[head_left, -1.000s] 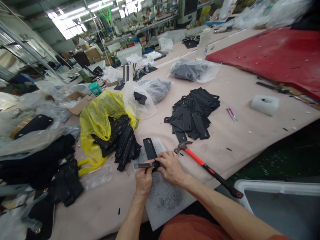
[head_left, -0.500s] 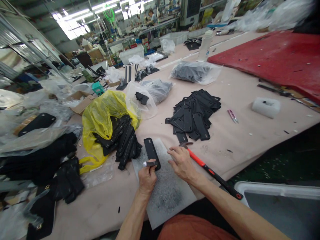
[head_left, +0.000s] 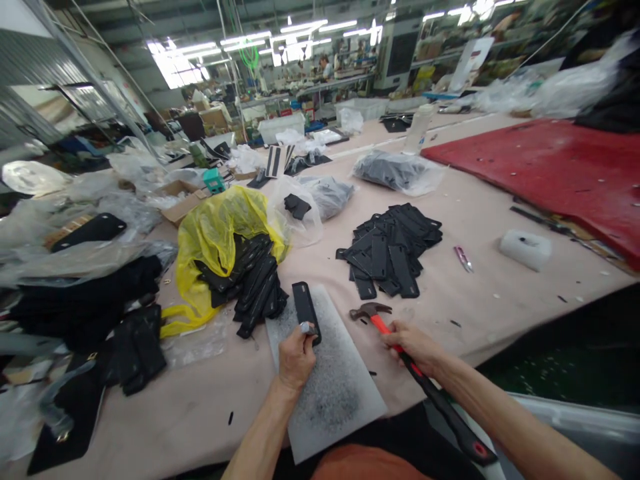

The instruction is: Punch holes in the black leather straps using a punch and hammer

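Observation:
My left hand (head_left: 296, 359) is closed around a small metal punch (head_left: 305, 327), held upright on the near end of a black strap piece (head_left: 305, 309). That piece lies on a white, pitted cutting board (head_left: 333, 387) at the table's front edge. My right hand (head_left: 413, 345) grips the red handle of a claw hammer (head_left: 395, 340), whose head rests on the table just right of the board. A heap of black strap pieces (head_left: 390, 245) lies beyond the hammer. A yellow bag (head_left: 215, 233) with more black pieces spilling out sits left of the board.
Clear bags of black parts (head_left: 397, 170) lie farther back. A red mat (head_left: 550, 167) covers the right side. A white block (head_left: 525, 249) and a small pink tool (head_left: 463, 258) lie on the pink table (head_left: 475, 293). Black material (head_left: 85, 307) and plastic clutter the left. A person works far behind.
My right hand left the strap piece, moved right and took hold of the hammer handle. My left hand turned the punch upright on the piece. The view shifted slightly.

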A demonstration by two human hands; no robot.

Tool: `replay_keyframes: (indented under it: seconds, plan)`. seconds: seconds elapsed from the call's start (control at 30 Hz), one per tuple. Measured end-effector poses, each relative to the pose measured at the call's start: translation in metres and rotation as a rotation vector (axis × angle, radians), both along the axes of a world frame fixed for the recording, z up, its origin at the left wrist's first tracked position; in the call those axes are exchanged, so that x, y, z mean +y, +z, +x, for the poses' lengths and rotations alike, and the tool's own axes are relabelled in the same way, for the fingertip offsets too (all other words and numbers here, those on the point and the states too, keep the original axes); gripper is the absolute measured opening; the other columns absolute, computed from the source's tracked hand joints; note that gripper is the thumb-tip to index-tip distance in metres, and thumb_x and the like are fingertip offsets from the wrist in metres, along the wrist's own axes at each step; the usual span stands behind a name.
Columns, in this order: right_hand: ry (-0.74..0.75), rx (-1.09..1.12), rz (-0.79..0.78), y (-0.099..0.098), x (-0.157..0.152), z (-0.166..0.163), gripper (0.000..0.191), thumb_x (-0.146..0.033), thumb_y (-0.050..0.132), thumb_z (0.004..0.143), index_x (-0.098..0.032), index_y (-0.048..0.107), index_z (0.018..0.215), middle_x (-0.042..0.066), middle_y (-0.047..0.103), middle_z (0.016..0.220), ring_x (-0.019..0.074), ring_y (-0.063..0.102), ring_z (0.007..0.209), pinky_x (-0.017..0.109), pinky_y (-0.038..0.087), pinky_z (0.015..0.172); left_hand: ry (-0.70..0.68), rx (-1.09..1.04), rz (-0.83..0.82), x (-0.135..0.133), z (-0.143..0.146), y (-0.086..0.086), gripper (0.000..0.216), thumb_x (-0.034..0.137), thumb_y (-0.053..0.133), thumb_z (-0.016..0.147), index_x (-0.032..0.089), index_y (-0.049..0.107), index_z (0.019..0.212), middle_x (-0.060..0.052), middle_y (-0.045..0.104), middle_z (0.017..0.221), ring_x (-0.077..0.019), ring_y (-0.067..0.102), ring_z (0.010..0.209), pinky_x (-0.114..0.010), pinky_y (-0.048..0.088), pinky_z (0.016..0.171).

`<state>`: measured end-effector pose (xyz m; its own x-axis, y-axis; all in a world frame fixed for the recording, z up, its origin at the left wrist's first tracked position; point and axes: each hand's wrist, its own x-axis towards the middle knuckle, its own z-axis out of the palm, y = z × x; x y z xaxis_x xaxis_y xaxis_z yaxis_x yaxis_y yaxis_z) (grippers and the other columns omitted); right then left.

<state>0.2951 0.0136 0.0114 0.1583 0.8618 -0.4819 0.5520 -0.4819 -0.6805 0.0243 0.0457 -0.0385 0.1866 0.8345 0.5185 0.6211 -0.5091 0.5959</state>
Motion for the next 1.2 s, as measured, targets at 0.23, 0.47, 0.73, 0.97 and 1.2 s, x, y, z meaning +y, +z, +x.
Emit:
replay_keyframes:
  seconds: [0.23, 0.47, 0.73, 0.97, 1.2]
  plan:
    - [0.161, -0.132, 0.835, 0.103, -0.001, -0.034, 0.027, -0.038, 0.038, 0.099, -0.021, 0.050, 0.082, -0.002, 0.052, 0.061, 0.0120, 0.049, 0.049, 0.025, 0.035, 0.049, 0.003, 0.006, -0.045, -0.003, 0.001, 0.002, 0.025, 0.009, 0.052, 0.086, 0.019, 0.063, 0.105, -0.006, 0.073, 0.092, -0.0205, 0.072, 0.080, -0.029, 0.058, 0.072]
    - [0.672, -0.506, 1.103, 0.140, 0.001, -0.052, 0.021, -0.022, 0.038, 0.102, -0.019, 0.052, 0.088, 0.000, 0.057, 0.067, 0.0138, 0.051, 0.053, 0.028, 0.032, 0.052, 0.028, 0.040, -0.050, -0.005, 0.001, 0.004, 0.020, 0.009, 0.051, 0.086, 0.019, 0.064, 0.097, -0.005, 0.071, 0.079, -0.0206, 0.070, 0.073, -0.028, 0.053, 0.066]
    - [0.769, -0.478, 1.020, 0.138, -0.001, -0.055, 0.018, -0.017, 0.039, 0.100, -0.019, 0.053, 0.090, 0.001, 0.058, 0.070, 0.0139, 0.050, 0.055, 0.027, 0.034, 0.053, 0.033, 0.042, -0.026, -0.004, 0.002, 0.002, 0.016, 0.010, 0.050, 0.086, 0.020, 0.062, 0.087, -0.004, 0.068, 0.071, -0.0196, 0.068, 0.068, -0.026, 0.050, 0.062]
    - [0.762, -0.471, 0.924, 0.140, -0.003, -0.053, 0.021, -0.020, 0.036, 0.101, -0.019, 0.053, 0.091, 0.002, 0.059, 0.071, 0.0145, 0.052, 0.057, 0.028, 0.030, 0.053, 0.015, 0.019, -0.018, -0.004, 0.001, 0.002, 0.018, 0.009, 0.050, 0.086, 0.019, 0.063, 0.093, -0.005, 0.069, 0.075, -0.0197, 0.069, 0.072, -0.027, 0.053, 0.065]
    - [0.369, -0.316, 0.613, 0.087, 0.020, -0.027, 0.029, -0.033, 0.035, 0.099, -0.020, 0.053, 0.081, -0.001, 0.056, 0.061, 0.0147, 0.050, 0.053, 0.026, 0.027, 0.052, -0.024, -0.028, -0.051, -0.004, -0.002, -0.002, 0.022, 0.013, 0.049, 0.090, 0.020, 0.061, 0.107, -0.007, 0.072, 0.095, -0.0204, 0.071, 0.086, -0.030, 0.057, 0.075]
